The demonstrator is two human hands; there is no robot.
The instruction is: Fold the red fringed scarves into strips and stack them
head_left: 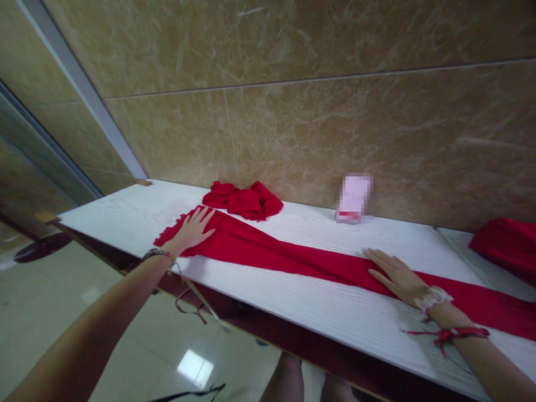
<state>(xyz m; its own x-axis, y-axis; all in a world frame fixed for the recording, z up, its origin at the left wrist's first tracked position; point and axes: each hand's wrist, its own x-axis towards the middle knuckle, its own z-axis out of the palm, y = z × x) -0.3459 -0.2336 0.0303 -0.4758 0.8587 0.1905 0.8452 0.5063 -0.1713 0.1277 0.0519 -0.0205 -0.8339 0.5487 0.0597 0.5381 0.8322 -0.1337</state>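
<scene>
Red cloth (293,259) lies as a long strip across the white tabletop (310,301), from a fringed end at the left to the right edge of the view. The person's left hand (196,229) is placed flat near this fringed end, with fingers spread wide — it presses on the fabric and grasps nothing. The right hand (397,276) also rests flat on the strip, farther along, its palm down and its fingers nearly straight, not closed around anything. Behind the left hand, near the wall (355,123), is a crumpled red bundle (249,202). One pink object (355,195), blurred by large pixels, stands by the wall — its kind cannot be told.
</scene>
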